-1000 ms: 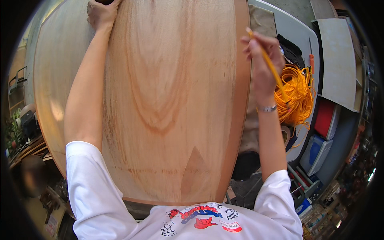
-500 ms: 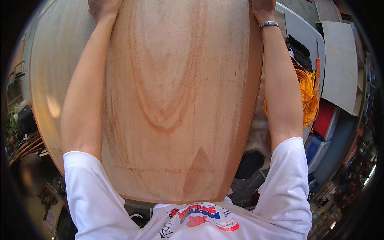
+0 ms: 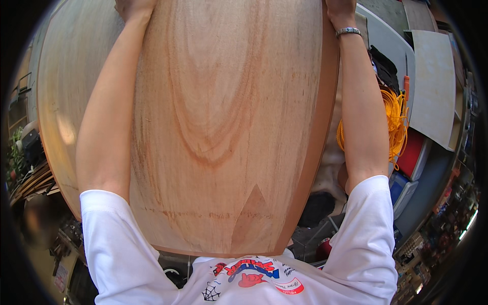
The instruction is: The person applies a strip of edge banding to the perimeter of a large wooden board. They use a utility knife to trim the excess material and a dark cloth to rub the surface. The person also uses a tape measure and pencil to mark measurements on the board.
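A large plywood sheet (image 3: pixel 213 127) with arched brown grain fills the middle of the view, its near edge close to my shirt. A darker brown strip (image 3: pixel 310 188) runs along its right side. At the top, my left hand (image 3: pixel 134 7) rests at the board's surface; the picture's edge cuts off its fingers. My right hand (image 3: pixel 340 11), with a metal band on the wrist, is closed at the sheet's right edge, its fingertips out of sight. Paler wood (image 3: pixel 71 112) spreads left of my left arm; whether it is a separate sheet, I cannot tell.
Beside my right forearm lies a coil of orange-yellow cord (image 3: pixel 396 122) near a white tabletop (image 3: pixel 401 56) and a black cloth item (image 3: pixel 385 68). Farther right stand a pale panel (image 3: pixel 432 86) and a red box (image 3: pixel 410 155). Thin wood strips (image 3: pixel 38 183) lie at left.
The right hand and the sheet's right edge appear slightly farther right, and the surroundings shift slightly too. Both hands stay by the board.
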The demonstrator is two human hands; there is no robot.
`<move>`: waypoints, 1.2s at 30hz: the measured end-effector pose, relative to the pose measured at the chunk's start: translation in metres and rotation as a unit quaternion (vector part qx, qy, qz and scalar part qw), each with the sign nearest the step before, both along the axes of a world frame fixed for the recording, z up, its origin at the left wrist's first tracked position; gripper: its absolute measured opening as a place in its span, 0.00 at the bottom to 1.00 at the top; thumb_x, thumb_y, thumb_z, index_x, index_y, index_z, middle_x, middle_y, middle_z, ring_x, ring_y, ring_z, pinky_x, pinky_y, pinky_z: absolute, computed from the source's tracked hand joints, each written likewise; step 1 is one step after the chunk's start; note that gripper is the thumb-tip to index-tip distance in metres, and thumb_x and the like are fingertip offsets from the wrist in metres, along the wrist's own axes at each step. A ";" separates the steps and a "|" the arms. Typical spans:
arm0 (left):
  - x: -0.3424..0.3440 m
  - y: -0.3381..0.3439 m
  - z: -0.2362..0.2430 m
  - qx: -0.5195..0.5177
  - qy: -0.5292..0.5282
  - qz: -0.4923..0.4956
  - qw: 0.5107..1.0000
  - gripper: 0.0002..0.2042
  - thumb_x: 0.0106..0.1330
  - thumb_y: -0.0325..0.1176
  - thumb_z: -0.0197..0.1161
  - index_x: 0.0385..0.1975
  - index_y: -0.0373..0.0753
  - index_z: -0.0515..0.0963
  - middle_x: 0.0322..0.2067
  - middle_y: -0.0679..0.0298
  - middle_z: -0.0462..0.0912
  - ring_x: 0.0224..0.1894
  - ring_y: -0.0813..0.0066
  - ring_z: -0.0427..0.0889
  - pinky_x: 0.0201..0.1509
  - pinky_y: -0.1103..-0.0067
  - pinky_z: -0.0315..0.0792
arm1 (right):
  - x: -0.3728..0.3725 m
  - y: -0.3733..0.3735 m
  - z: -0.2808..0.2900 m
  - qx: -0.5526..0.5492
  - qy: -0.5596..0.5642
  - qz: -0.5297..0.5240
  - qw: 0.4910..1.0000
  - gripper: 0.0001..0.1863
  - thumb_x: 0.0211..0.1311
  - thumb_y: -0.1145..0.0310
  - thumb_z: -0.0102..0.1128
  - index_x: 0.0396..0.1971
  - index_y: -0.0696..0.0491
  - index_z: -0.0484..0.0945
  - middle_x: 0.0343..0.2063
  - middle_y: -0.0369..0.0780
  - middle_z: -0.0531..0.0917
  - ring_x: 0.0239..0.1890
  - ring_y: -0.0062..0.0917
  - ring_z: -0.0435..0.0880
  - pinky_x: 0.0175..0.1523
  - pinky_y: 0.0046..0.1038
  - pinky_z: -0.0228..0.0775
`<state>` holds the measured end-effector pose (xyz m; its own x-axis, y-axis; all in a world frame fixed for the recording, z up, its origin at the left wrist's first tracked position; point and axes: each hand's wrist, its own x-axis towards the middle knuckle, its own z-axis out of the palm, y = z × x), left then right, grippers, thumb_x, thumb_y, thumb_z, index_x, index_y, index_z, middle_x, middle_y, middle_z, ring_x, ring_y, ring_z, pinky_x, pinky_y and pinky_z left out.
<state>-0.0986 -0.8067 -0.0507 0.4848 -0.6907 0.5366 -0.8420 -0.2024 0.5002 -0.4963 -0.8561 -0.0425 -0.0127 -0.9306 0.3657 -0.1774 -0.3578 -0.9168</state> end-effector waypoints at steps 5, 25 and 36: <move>0.005 0.001 -0.003 0.000 -0.009 0.011 1.000 0.40 0.49 0.60 0.80 0.48 0.31 0.72 0.45 0.43 0.81 0.49 0.43 0.81 0.51 0.57 0.75 | 0.009 0.003 0.002 -0.009 0.013 -0.007 1.000 0.13 0.58 0.76 0.48 0.14 0.56 0.75 0.13 0.32 0.72 0.20 0.14 0.67 0.26 0.23 0.56; -0.010 0.262 0.089 0.185 0.108 -0.423 0.881 0.36 0.43 0.33 0.87 0.53 0.39 0.74 0.46 0.60 0.83 0.50 0.65 0.83 0.56 0.71 0.77 | -0.090 0.507 0.153 0.201 -0.057 -0.251 0.945 0.20 0.84 0.59 0.43 0.42 0.58 0.79 0.35 0.40 0.81 0.30 0.19 0.78 0.39 0.21 0.72; -0.089 0.383 0.081 0.222 0.083 -0.670 0.704 0.41 0.39 0.35 0.85 0.57 0.38 0.72 0.55 0.54 0.79 0.60 0.51 0.76 0.65 0.62 0.71 | 0.028 0.650 0.178 0.176 0.021 -0.405 0.897 0.18 0.83 0.61 0.44 0.46 0.59 0.80 0.27 0.35 0.81 0.29 0.15 0.78 0.37 0.20 0.70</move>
<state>-0.1879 -0.4236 0.0305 -0.7300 -0.6697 0.1359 -0.3635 0.5490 0.7526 -0.4679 -0.2065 0.1351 -0.7296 -0.6805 0.0673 -0.2857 0.2139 -0.9342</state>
